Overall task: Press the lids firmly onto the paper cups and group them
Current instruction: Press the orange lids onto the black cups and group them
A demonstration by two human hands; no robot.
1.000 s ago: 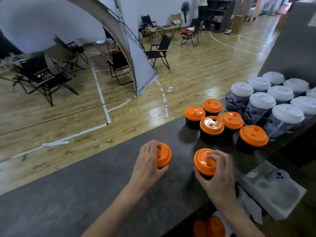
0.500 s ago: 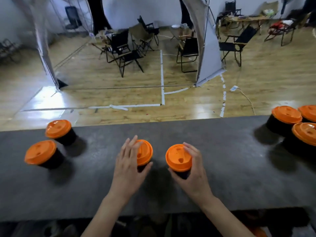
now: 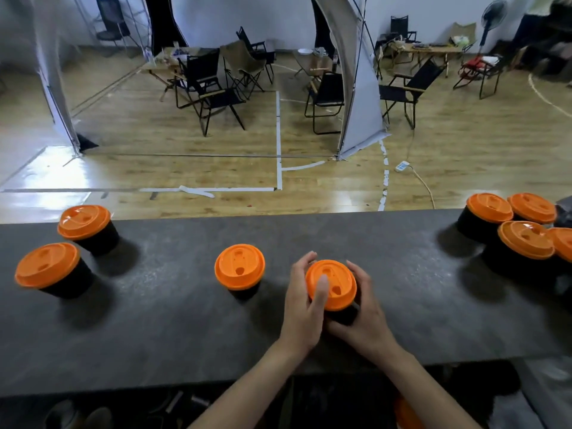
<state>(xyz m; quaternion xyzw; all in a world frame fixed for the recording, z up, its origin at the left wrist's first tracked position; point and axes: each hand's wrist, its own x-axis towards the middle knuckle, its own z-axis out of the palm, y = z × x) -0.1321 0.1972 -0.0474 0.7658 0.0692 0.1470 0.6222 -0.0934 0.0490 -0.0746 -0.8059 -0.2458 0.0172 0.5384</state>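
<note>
- Counter [image 3: 185, 335]: dark grey slab with a matt, speckled surface.
- Held cup [image 3: 343, 315]: round black paper body under a smooth orange plastic lid [image 3: 335, 280] with a raised rim and sip hole. It stood upright on the counter, long axis vertical, lid uppermost.
- Left hand [image 3: 301, 308] was curled round the held cup's left side, thumb across the lid. Right hand [image 3: 366, 314] was wrapped round its right side.
- Second cup [image 3: 240, 267] stood just left of the held cup, untouched.
- Two cups [image 3: 47, 269] stood well to its left; a cluster of cups [image 3: 526, 239] stood well to its right.
- All were lidded, so contents could not be seen.
</note>
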